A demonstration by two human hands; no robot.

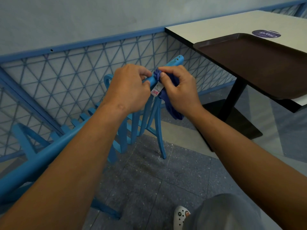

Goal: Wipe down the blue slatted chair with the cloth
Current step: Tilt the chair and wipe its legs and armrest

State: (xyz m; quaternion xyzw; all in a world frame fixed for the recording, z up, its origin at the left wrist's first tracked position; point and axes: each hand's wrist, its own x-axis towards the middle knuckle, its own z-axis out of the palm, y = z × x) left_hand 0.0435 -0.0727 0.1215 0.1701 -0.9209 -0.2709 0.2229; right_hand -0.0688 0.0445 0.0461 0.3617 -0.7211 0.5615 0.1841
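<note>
On chair (49,151) rail: left hand (127,90) grips rail, right hand (181,90) pinches cloth (171,108).

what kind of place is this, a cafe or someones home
Most likely a cafe or canteen, not a home: a brown serving tray sits on a pedestal table bearing a round branded sticker, beside a blue slatted chair.

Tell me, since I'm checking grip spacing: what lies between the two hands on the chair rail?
Head view: the cloth's bunched end and its white tag, against the chair.
</note>
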